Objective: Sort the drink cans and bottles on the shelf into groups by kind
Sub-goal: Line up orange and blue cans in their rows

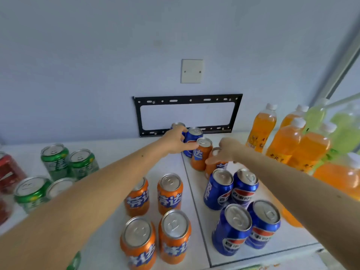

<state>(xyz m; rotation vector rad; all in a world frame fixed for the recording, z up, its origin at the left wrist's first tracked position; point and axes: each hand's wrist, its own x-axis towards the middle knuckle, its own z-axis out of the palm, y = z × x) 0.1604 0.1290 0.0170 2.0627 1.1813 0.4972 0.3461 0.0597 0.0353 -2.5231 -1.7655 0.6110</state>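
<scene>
Head view. Left hand (176,141) grips an upright orange aluminium drink can (201,153) at the back of the white shelf (120,151); right hand (224,152) curls round a second orange can (215,164) just beside it. Risk: the touching blue cans (192,141) behind may topple if either is pulled sideways. Counts: six orange cans, six blue, four green (55,161); red cans and bottles partly cropped.
</scene>
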